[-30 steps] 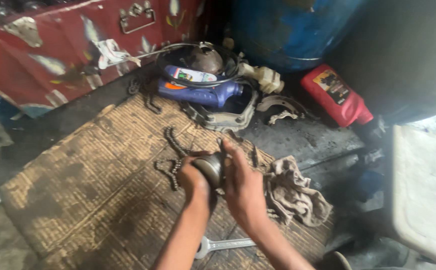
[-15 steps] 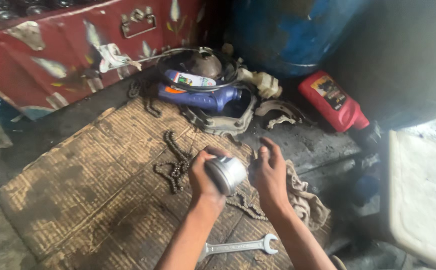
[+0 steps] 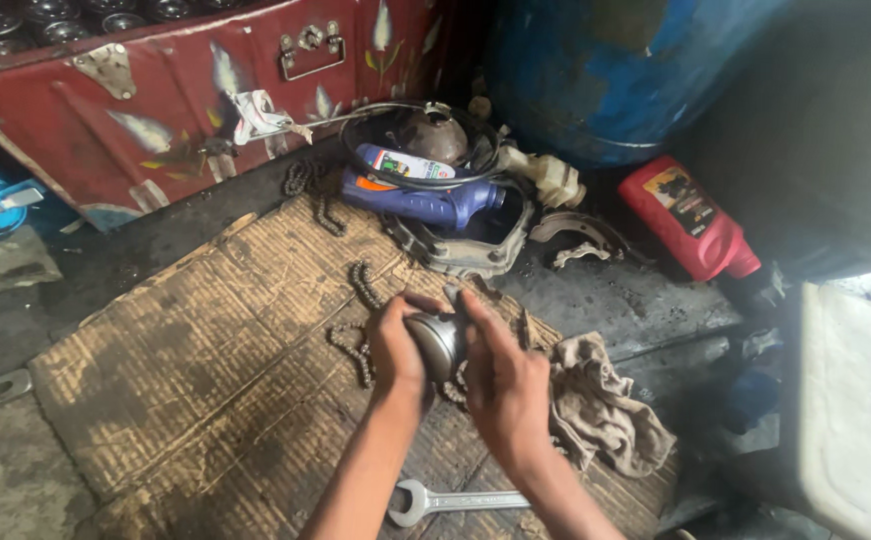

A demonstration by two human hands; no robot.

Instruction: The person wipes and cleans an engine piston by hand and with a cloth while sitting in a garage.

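Observation:
My left hand (image 3: 395,350) and my right hand (image 3: 503,375) both clasp a small round grey metal part (image 3: 437,342) held above a sheet of dirty cardboard (image 3: 185,370). The left fingers wrap its left side; the right palm covers its right side. A greasy chain (image 3: 355,330) lies looped on the cardboard just under and left of the hands. A dirty rag (image 3: 605,410) is bunched right of my right hand. A silver open-end spanner (image 3: 445,501) lies on the cardboard between my forearms.
A blue oil bottle (image 3: 425,195) rests on a grey metal cover with a cable loop. A red oil bottle (image 3: 690,220) lies at right by a blue drum (image 3: 605,70). A red painted metal box (image 3: 155,100) stands at the back left.
The round metal part has turned in my hands and my right hand has closed against its side. The view has shifted slightly.

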